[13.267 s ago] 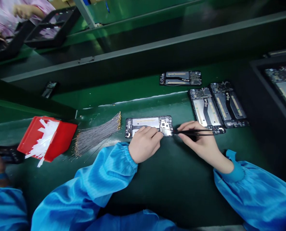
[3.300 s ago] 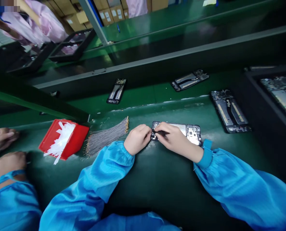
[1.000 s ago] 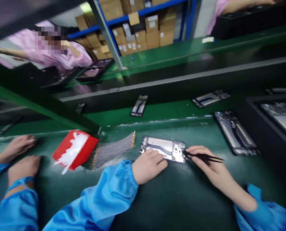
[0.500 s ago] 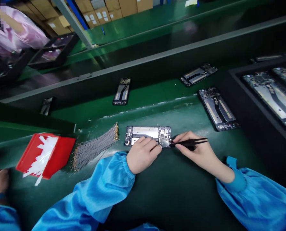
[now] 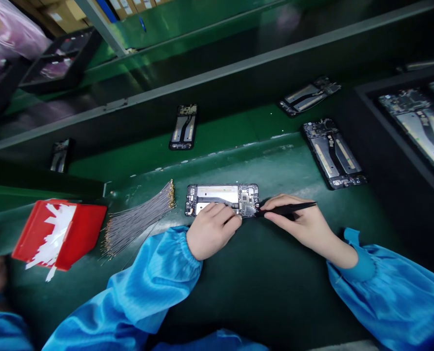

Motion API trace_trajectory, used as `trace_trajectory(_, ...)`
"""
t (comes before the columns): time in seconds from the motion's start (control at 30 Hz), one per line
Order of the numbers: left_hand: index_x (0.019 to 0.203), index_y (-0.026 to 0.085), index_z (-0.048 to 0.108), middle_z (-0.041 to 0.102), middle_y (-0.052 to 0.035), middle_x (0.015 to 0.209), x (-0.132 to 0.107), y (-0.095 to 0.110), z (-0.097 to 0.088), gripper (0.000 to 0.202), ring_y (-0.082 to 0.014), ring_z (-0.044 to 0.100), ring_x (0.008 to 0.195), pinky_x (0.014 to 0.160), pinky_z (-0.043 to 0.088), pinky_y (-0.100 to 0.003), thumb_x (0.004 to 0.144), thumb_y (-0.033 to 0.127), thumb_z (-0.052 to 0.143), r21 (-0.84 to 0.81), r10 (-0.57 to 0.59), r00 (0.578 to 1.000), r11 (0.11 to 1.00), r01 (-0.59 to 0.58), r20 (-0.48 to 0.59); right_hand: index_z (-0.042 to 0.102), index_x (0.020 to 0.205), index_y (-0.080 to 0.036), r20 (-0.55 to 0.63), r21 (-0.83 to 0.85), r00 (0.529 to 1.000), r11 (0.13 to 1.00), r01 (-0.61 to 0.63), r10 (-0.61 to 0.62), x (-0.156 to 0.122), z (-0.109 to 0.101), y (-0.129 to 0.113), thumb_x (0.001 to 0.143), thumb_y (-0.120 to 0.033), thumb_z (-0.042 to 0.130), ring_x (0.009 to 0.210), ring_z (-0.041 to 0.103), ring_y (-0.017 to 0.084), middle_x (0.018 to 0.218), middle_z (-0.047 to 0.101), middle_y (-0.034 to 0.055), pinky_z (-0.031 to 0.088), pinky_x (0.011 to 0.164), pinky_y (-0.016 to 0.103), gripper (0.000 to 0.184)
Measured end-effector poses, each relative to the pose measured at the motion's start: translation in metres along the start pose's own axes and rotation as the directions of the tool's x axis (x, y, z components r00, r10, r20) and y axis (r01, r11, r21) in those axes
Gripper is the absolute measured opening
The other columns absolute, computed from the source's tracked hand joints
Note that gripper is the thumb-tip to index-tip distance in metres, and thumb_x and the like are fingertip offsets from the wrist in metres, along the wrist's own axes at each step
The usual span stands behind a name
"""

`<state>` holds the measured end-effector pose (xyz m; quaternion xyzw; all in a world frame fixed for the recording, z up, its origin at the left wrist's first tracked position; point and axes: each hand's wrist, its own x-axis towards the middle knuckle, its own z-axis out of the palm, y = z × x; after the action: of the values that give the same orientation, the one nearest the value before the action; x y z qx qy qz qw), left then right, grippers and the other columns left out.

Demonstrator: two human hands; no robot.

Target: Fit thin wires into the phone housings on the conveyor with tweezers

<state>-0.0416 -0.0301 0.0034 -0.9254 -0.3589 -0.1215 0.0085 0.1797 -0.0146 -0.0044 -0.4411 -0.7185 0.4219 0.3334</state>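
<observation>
Directly before us spreads the green worktop (image 5: 275, 292), scuffed pale along its seam (image 5: 249, 144), a grey rail (image 5: 187, 81) and cardboard boxes (image 5: 69, 17) behind. On it lies an opened phone (image 5: 217, 190), partly under our left hand (image 5: 213, 231), whose grip we cannot tell; our right hand (image 5: 303, 226) pinches black tweezers (image 5: 288, 208) at the phone's end.

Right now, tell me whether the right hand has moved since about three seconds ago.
Yes: judged against the wire bundle, the right hand has moved rightward, farther from it.

Phone frame (image 5: 217, 191) partly behind left hand (image 5: 213, 231)
</observation>
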Motion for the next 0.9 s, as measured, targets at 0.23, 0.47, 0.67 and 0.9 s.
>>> trace_trajectory(0.23,0.08,0.016,0.056,0.056,-0.0015,0.072,0.001,0.0,0.0,0.016,-0.0138,0.048,0.067,0.064,0.039,-0.027,0.086,0.015,0.041,0.004,0.012,1.0,1.0,-0.012,-0.016,0.06,0.086,-0.022,0.035,-0.057,0.993,0.992,0.113,-0.111,-0.001,0.0,-0.003,0.078,-0.02,0.056,0.082,0.061,0.018,0.086,0.065,0.0043,0.051,0.072,0.034,0.009)
trace_trajectory(0.47,0.079,0.016,0.056,0.054,-0.0031,0.073,0.002,-0.001,-0.001,0.019,-0.0146,0.047,0.069,0.063,0.04,-0.027,0.087,0.015,0.039,-0.06,-0.009,1.0,0.998,0.01,0.018,0.056,0.088,-0.023,0.132,-0.177,0.939,0.924,0.338,-0.318,-0.003,0.003,-0.01,0.079,-0.013,0.052,0.081,0.06,0.017,0.085,0.064,0.0033,0.05,0.072,0.033,0.015)
trace_trajectory(0.67,0.083,0.014,0.056,0.053,-0.0047,0.076,0.004,-0.006,0.003,0.018,-0.0148,0.048,0.072,0.065,0.043,-0.026,0.086,0.016,0.038,-0.242,-0.106,0.994,0.964,0.113,0.042,0.056,0.085,-0.023,0.116,-0.052,0.979,0.983,0.174,-0.167,0.007,-0.004,-0.01,0.08,-0.015,0.05,0.083,0.058,0.016,0.09,0.06,0.0034,0.049,0.073,0.03,0.011)
trace_trajectory(0.9,0.089,0.014,0.057,0.052,-0.0051,0.079,0.01,-0.005,0.003,0.02,-0.0157,0.051,0.076,0.069,0.046,-0.026,0.085,0.016,0.037,-0.31,-0.225,0.972,0.921,0.235,0.07,0.04,0.122,-0.021,0.374,-0.36,0.919,0.894,0.268,-0.125,0.038,-0.008,-0.013,0.075,-0.016,0.049,0.108,0.046,0.024,0.121,0.041,0.0112,0.045,0.085,0.039,0.048)
